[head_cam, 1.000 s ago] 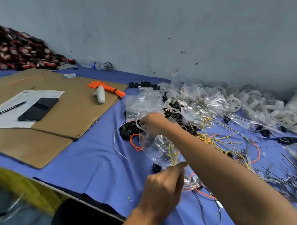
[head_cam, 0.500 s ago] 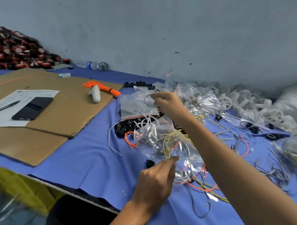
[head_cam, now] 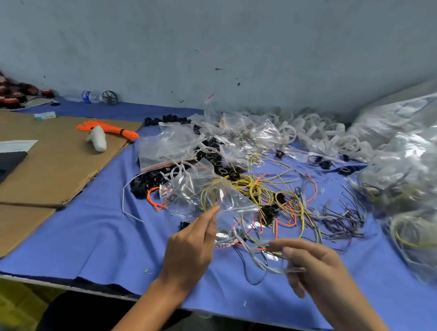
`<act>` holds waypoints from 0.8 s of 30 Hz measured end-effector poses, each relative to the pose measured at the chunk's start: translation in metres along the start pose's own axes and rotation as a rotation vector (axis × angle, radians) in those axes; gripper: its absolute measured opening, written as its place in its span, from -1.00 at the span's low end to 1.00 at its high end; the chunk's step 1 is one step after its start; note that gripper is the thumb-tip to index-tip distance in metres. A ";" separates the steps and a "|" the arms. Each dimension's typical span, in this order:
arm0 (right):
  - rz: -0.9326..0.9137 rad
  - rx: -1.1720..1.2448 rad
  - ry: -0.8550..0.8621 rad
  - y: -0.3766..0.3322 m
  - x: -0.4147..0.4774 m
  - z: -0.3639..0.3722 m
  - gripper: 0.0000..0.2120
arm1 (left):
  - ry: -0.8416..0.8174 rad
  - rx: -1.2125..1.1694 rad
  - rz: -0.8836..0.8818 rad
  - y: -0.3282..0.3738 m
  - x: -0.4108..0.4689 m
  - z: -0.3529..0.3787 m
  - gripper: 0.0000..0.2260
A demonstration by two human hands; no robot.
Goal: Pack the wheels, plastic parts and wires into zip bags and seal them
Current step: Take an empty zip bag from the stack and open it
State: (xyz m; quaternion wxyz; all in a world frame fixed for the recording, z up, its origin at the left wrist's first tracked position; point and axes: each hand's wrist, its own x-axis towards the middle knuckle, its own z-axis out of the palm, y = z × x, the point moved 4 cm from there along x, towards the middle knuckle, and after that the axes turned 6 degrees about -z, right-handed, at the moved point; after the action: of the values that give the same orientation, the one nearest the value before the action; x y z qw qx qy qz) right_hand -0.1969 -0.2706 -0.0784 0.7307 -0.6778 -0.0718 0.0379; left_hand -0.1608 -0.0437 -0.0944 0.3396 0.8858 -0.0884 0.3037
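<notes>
My left hand (head_cam: 191,246) pinches the near edge of a clear zip bag (head_cam: 221,200) that holds yellow and orange wires. My right hand (head_cam: 308,262) is at the bag's right, its fingers curled round a clear wire loop (head_cam: 270,265) that trails from the bag. Loose yellow, orange and dark wires (head_cam: 286,200) spread over the blue cloth behind. Black plastic parts (head_cam: 149,182) lie in a heap to the left of the bag. White wheels (head_cam: 314,134) are piled at the back by the wall. Empty zip bags (head_cam: 168,145) lie behind the black parts.
Brown cardboard (head_cam: 49,165) covers the table's left, with an orange wire bundle (head_cam: 108,130), a white object (head_cam: 98,140) and a black phone (head_cam: 2,166) on it. Filled clear bags (head_cam: 413,161) are heaped at the right. A water bottle (head_cam: 90,96) lies by the wall.
My right hand came back from the far bag pile to the near edge, beside the bag. The bag with wires now sits lower, between both hands.
</notes>
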 end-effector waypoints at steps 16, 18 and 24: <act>-0.036 -0.206 -0.158 0.027 0.111 0.109 -0.46 | 0.043 -0.015 0.139 0.000 -0.003 0.002 -0.64; -0.105 -0.369 -0.164 0.022 0.104 0.100 -0.49 | 0.041 -0.020 0.112 -0.002 -0.002 0.001 -0.64; -0.231 -0.424 -0.175 0.023 0.049 0.060 -0.75 | 0.019 0.036 0.108 0.000 -0.001 0.003 -0.64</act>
State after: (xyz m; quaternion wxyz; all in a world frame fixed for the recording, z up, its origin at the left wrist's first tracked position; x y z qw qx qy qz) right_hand -0.1568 -0.2018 -0.0949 0.5629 -0.7973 -0.2180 -0.0030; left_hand -0.1605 -0.0460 -0.0969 0.3073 0.8829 -0.1274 0.3314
